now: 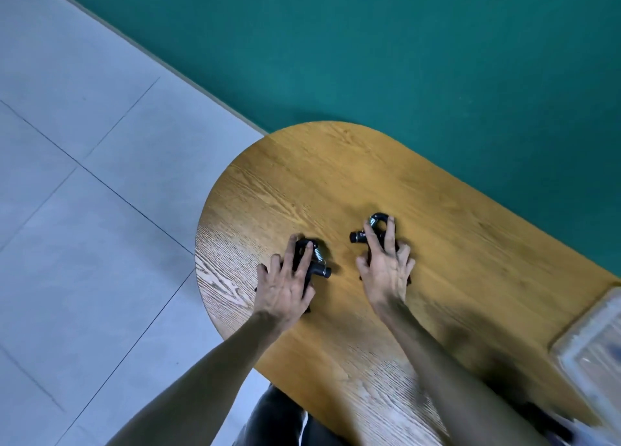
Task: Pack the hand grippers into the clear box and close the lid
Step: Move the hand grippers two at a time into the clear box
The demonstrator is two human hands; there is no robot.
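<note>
Left hand: our fingers spread flat over one gripper on the table.
Right hand: splayed on the other gripper.
Box: far to its right.

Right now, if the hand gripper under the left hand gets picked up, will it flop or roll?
The hand gripper looks like rigid black plastic, so it probably keeps its shape. Its metal spring may let the handles squeeze. Its angular shape seems unlikely to roll.

The left hand covers the handles of the left hand gripper. The right hand covers most of the right hand gripper. Right of that hand, the clear box is blurred and cut off by the frame edge; contents indiscernible.
</note>
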